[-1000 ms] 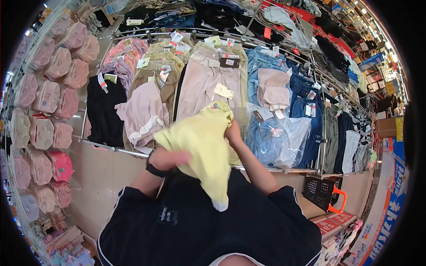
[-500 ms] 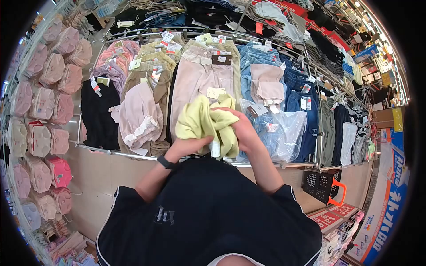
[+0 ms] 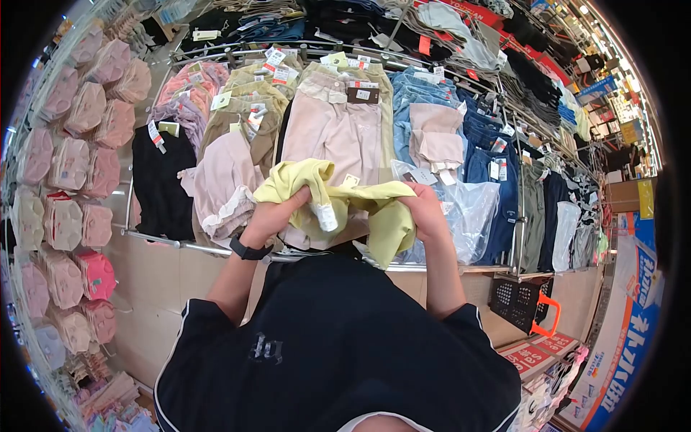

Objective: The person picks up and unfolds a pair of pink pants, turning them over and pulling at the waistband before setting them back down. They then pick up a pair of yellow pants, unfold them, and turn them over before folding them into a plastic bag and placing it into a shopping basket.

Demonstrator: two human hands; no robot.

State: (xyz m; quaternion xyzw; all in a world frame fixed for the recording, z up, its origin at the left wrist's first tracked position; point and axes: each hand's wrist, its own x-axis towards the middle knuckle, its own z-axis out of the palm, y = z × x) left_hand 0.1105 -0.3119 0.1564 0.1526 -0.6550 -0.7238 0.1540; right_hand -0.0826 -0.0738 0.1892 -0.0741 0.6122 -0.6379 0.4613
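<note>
Both hands hold a yellow garment up at chest height, in front of a clothes rack hung with trousers and jeans. The left hand is closed on the left part of the cloth, its fingers curled into a bunched fold, with a black watch on that wrist. The right hand is closed on the right part, where a loose length of cloth droops down past the wrist. Between the 2 hands the cloth is pulled into a rumpled band, and a white label hangs out of it near the left hand.

The garment looks like thin knit cloth: light, soft and limp, with no stiffness of its own, so it sags wherever it is not held. It should not slip in a bare hand, and it looks in no way fragile. The surest hold is likely on a seam, hem or waistband edge, with 1 hand at each side, since a pinch in the middle only bunches it.

Just behind the garment hang pink trousers, with a clear plastic bag over jeans near the right hand. A black basket with an orange handle sits low at the right.
</note>
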